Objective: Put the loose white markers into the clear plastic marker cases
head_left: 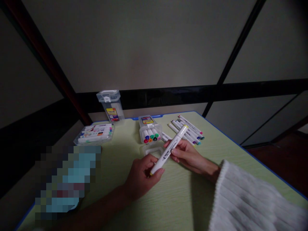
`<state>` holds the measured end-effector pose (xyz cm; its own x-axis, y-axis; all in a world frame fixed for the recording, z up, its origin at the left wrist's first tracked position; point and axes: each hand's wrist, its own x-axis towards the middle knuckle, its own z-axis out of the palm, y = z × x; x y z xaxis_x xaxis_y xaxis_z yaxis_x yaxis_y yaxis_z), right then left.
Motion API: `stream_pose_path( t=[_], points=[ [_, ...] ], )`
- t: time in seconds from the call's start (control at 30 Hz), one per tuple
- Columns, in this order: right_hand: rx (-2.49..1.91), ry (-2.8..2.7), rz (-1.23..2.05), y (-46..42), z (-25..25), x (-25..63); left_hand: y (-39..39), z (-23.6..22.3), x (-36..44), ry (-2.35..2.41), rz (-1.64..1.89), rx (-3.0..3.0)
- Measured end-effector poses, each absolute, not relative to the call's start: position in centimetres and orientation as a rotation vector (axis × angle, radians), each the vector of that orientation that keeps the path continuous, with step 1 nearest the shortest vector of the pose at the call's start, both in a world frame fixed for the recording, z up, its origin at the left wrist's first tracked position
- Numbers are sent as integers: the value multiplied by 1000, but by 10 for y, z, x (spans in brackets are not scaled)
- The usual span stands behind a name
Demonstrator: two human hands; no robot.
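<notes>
Both of my hands hold one white marker (171,148) with yellow ends, slanted over the pale green table (168,199). My left hand (141,175) pinches its near end between thumb and fingers. My right hand (186,155), in a white knit sleeve, grips the marker's middle with curled fingers. Just beyond the hands lies a clear plastic case (150,130) on its side, full of markers with coloured caps facing me, its lid open in front.
Several loose markers (189,129) lie at the far right of the table. A flat clear case of markers (95,134) rests at the far left, an upright empty clear case (110,106) behind it. A blurred patch covers the near left.
</notes>
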<state>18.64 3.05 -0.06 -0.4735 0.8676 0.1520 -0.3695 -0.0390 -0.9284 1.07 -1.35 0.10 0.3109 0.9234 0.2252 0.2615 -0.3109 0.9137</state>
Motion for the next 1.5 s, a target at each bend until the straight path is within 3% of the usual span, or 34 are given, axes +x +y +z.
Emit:
stream_pose_path(
  t=[1.5],
  points=[
    [-418,-1216,1908,26,1,183,-12,-2,9,867,840,1801]
  ],
)
